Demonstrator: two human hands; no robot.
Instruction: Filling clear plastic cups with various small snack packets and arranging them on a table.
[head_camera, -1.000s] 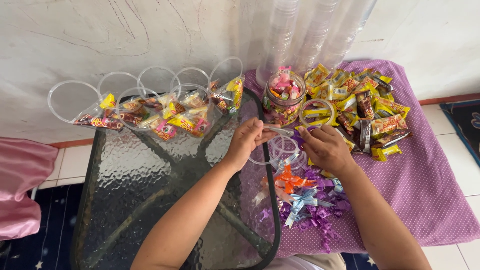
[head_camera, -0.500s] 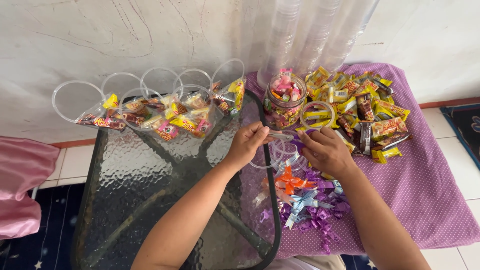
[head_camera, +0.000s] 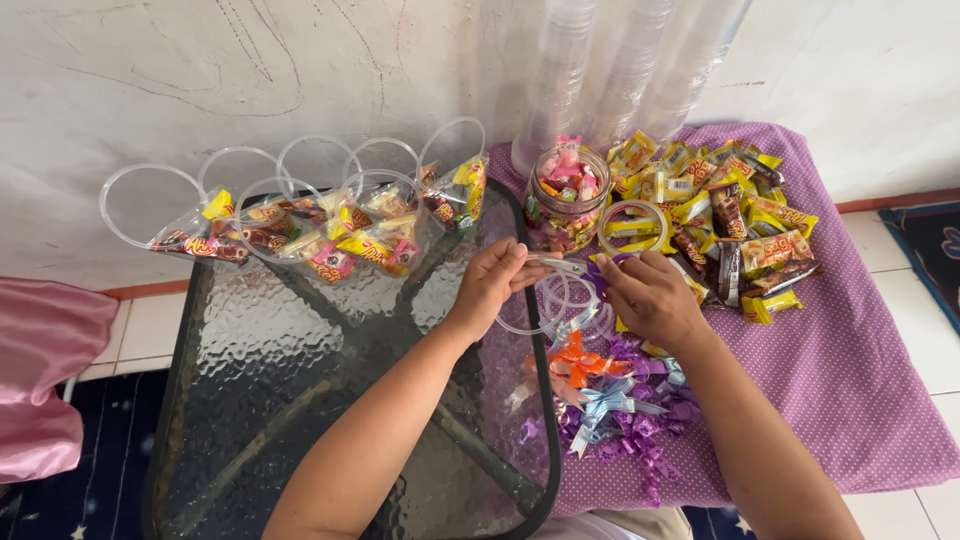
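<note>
My left hand (head_camera: 492, 280) and my right hand (head_camera: 648, 296) meet over the edge of the glass table (head_camera: 300, 400), both gripping a clear plastic handle strip (head_camera: 556, 264) above a loose pile of clear plastic rings (head_camera: 560, 305). Just beyond my hands stands a clear cup filled with sweets (head_camera: 566, 194). A clear lid ring (head_camera: 632, 226) lies beside it. Several filled clear cups with round handles (head_camera: 330, 235) lie on their sides along the table's far edge.
A heap of wrapped candies (head_camera: 720, 215) lies on the purple cloth (head_camera: 860, 380) at the right. Ribbon bows in orange, blue and purple (head_camera: 610, 405) lie near my right forearm. Tall stacks of clear cups (head_camera: 620, 70) lean on the wall. Pink fabric (head_camera: 40, 380) sits at left.
My hands have stayed over the same spot, with small finger movements on the clear plastic strip. The camera view has shifted slightly.
</note>
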